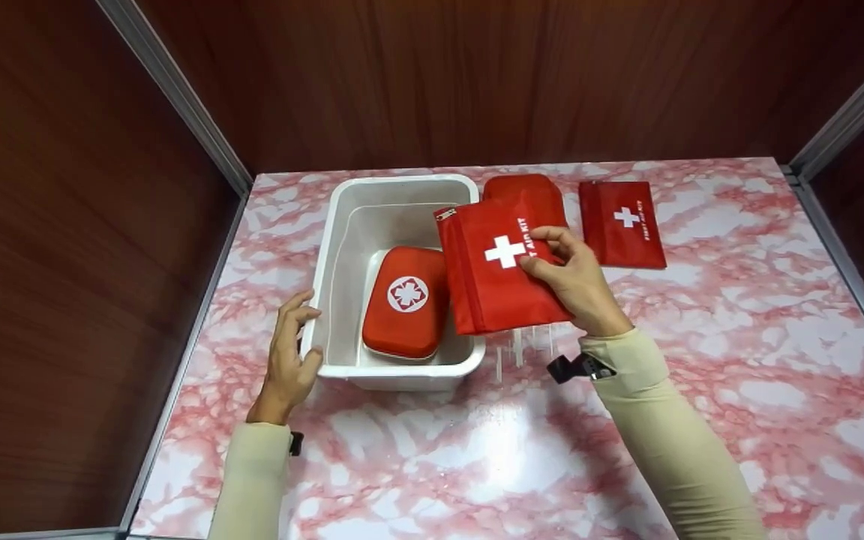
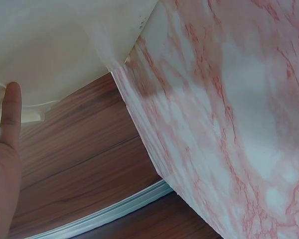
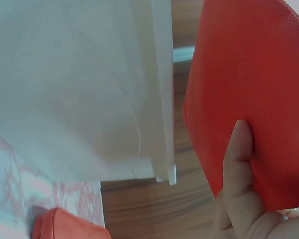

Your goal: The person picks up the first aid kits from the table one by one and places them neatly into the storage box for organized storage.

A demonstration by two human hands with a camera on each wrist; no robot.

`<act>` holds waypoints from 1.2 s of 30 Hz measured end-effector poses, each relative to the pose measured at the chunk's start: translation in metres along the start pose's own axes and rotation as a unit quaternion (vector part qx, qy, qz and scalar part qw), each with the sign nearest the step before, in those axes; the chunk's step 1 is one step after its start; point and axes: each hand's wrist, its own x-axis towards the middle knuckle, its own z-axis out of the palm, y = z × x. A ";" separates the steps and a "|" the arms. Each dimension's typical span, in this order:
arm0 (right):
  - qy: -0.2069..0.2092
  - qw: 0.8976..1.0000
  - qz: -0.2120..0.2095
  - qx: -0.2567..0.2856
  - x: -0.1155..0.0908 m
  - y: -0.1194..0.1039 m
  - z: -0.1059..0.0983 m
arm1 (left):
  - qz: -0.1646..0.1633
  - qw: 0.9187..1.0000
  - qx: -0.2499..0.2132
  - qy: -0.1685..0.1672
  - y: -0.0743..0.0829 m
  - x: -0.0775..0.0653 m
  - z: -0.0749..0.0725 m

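My right hand (image 1: 578,281) pinches a flat red first aid pouch (image 1: 477,277) with a white cross and a zipper, thumb on its printed face. The pouch is raised over the right rim of a white plastic bin (image 1: 469,367); the right wrist view shows its plain red back (image 3: 254,64) with a finger against it. At the bin's left rim, my left hand (image 1: 289,367) holds the edge, its thumb near the front corner. Inside the bin lies a red zip case (image 1: 404,319) with a round white emblem, its right side partly hidden by the pouch.
Another red case (image 1: 522,186) sits right of the bin, partly behind the held pouch. Further right, a second red first aid pouch (image 1: 623,244) lies flat on the pink marbled table (image 1: 762,315). Brown wood-look panels (image 1: 477,82) enclose the back and sides.
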 end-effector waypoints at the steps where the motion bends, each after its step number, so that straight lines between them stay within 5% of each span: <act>1: -0.002 1.000 0.000 0.001 0.000 0.000 0.002 | 0.000 1.000 0.001 0.000 -0.001 0.000 0.000; 17: -0.026 1.000 0.008 -0.010 0.006 0.002 0.027 | -0.001 1.000 0.014 0.000 0.002 0.001 0.000; 26: -0.052 0.998 0.011 -0.015 0.009 -0.001 0.044 | 0.007 1.000 0.015 0.003 -0.042 -0.010 0.001; 36: -0.070 0.997 0.012 -0.013 0.008 -0.002 0.059 | 0.004 1.000 0.009 0.002 -0.044 -0.012 0.001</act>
